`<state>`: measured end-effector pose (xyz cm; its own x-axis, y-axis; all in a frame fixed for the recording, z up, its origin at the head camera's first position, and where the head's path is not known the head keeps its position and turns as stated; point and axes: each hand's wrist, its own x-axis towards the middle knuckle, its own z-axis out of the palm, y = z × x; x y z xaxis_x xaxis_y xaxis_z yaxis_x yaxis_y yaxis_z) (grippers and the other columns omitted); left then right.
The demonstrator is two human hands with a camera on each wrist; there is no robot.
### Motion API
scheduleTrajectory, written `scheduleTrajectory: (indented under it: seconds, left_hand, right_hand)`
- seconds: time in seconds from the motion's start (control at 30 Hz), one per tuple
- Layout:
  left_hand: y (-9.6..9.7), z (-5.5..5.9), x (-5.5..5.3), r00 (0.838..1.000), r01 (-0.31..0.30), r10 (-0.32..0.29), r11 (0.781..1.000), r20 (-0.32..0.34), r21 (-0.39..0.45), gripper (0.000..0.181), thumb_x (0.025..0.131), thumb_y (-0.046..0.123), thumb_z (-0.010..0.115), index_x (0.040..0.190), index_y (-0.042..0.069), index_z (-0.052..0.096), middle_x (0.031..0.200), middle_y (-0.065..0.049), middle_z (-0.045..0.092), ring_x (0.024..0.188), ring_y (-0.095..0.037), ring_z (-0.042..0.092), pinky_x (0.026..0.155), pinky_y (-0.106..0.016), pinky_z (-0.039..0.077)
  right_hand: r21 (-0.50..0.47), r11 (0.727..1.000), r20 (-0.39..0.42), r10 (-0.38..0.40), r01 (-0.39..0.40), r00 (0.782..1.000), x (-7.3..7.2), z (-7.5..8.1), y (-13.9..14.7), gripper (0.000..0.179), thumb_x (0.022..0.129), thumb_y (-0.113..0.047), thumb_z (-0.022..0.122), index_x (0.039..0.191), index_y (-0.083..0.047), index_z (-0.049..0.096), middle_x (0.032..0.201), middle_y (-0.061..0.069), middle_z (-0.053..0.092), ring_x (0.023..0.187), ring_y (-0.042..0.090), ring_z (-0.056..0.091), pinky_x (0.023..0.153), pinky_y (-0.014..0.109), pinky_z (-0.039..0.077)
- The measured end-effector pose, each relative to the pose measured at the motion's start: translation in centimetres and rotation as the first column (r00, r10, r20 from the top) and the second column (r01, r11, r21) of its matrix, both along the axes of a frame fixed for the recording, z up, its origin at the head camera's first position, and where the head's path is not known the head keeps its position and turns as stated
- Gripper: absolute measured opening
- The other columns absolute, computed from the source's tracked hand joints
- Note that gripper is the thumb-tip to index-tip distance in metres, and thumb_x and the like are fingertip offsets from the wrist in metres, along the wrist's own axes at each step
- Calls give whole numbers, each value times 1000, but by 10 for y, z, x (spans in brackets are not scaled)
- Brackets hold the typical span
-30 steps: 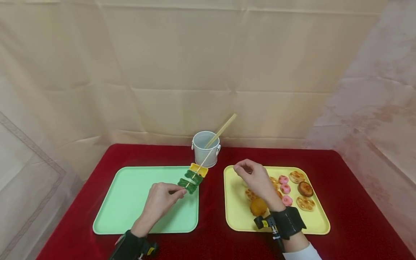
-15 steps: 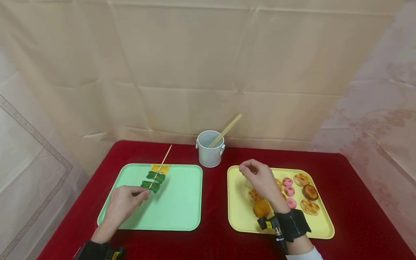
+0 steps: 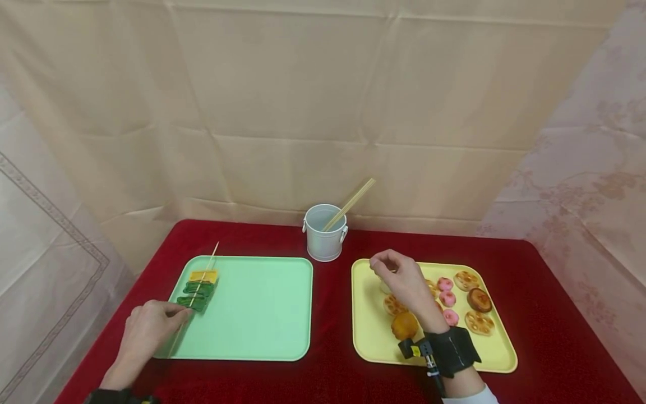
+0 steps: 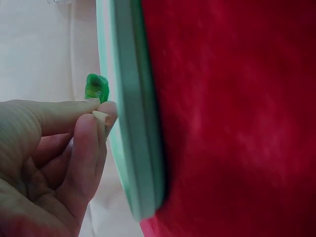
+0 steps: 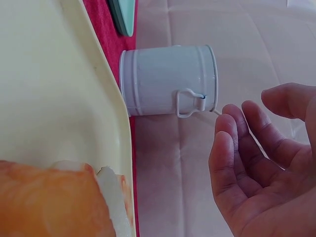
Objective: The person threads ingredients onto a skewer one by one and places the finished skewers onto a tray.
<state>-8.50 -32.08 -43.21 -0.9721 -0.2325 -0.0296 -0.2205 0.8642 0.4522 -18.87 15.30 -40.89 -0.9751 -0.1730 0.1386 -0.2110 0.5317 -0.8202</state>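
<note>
My left hand point(image 3: 146, 331) pinches the bare lower end of a wooden skewer point(image 4: 101, 116) between thumb and fingertips. On it are two folded green pieces point(image 3: 199, 288), perhaps pepper, with a yellow block point(image 3: 203, 276) above them and the pointed tip sticking out past it. The skewer is low over the left side of the mint green tray point(image 3: 252, 314), its tip reaching beyond the far rim. Over the yellow tray point(image 3: 368, 336) hovers my right hand point(image 3: 404, 280), fingers loosely curled with nothing between them. It hides some of the food below.
A small white bucket point(image 3: 324, 245) with side handles stands behind the trays, several thin sticks point(image 3: 353, 202) leaning in it. On the yellow tray lie lotus root slices point(image 3: 479, 322), pink pieces point(image 3: 447, 298), a mushroom cap point(image 3: 479, 299) and an orange-brown round piece point(image 3: 404, 325).
My left hand has carried the skewer leftward from in front of the bucket and lowered it over the green tray's left side. The right hand has stayed nearly still.
</note>
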Motion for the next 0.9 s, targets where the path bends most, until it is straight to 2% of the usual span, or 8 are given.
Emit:
scheduleTrajectory:
  seconds: [0.13, 0.3, 0.57, 0.67, 0.77, 0.83, 0.9]
  left_hand:
    - [-6, -3, -2, 999, -14, 14, 1000, 52, 2, 25, 88, 15, 79, 98, -8, 78, 74, -8, 73, 68, -21, 54, 58, -34, 39]
    - [-9, -4, -3, 997, -22, 21, 1000, 79, 10, 25, 89, 15, 79, 97, -9, 78, 63, 1, 65, 65, -20, 53, 57, -34, 38]
    - [-10, 0, -5, 990, -4, 1, 1000, 141, 19, 30, 88, 21, 82, 94, -8, 78, 63, 1, 64, 65, -20, 48, 56, -33, 37]
    - [-11, 6, -4, 984, -7, 7, 1000, 176, -1, 35, 88, 25, 82, 95, -9, 77, 63, 1, 64, 64, -20, 50, 57, -34, 39]
    - [-15, 15, -1, 983, -10, 16, 999, 182, -34, 42, 91, 29, 79, 99, -11, 75, 64, -2, 64, 64, -22, 50, 57, -35, 38]
    - [-15, 25, -2, 987, -13, 23, 998, 158, -65, 44, 93, 30, 76, 104, -12, 74, 69, -9, 68, 65, -23, 52, 55, -36, 39]
    - [-13, 33, -5, 995, -4, 14, 995, 101, -99, 45, 95, 32, 74, 107, -11, 74, 79, -17, 72, 67, -28, 57, 54, -37, 40]
  right_hand:
    - [9, 1000, 8, 0, 0, 1000, 0, 0, 0, 22, 102, -27, 67, 107, -8, 74, 98, 5, 74, 92, 24, 66, 81, 36, 55]
    - [7, 1000, 14, 10, -10, 1000, 0, 0, 0, 22, 102, -28, 67, 108, -8, 74, 99, 5, 74, 93, 24, 66, 82, 37, 55]
    - [-2, 1000, 9, 11, -11, 1000, 0, 2, 3, 23, 103, -28, 66, 109, -7, 74, 99, 6, 75, 91, 23, 66, 81, 37, 55]
    - [-3, 1000, 21, 22, -21, 1000, 0, 4, 3, 24, 103, -29, 66, 110, -7, 74, 101, 6, 74, 93, 23, 65, 83, 37, 55]
    - [-4, 999, 32, 32, -32, 999, 0, 5, 2, 25, 103, -30, 66, 111, -8, 73, 102, 5, 74, 94, 24, 65, 84, 37, 55]
    - [-5, 999, 36, 34, -34, 999, 1, 5, 2, 26, 103, -31, 66, 111, -7, 73, 102, 5, 74, 94, 24, 64, 84, 37, 55]
    - [-8, 999, 36, 31, -31, 999, 1, 6, 2, 26, 103, -30, 66, 111, -7, 73, 102, 5, 74, 93, 24, 64, 84, 37, 55]
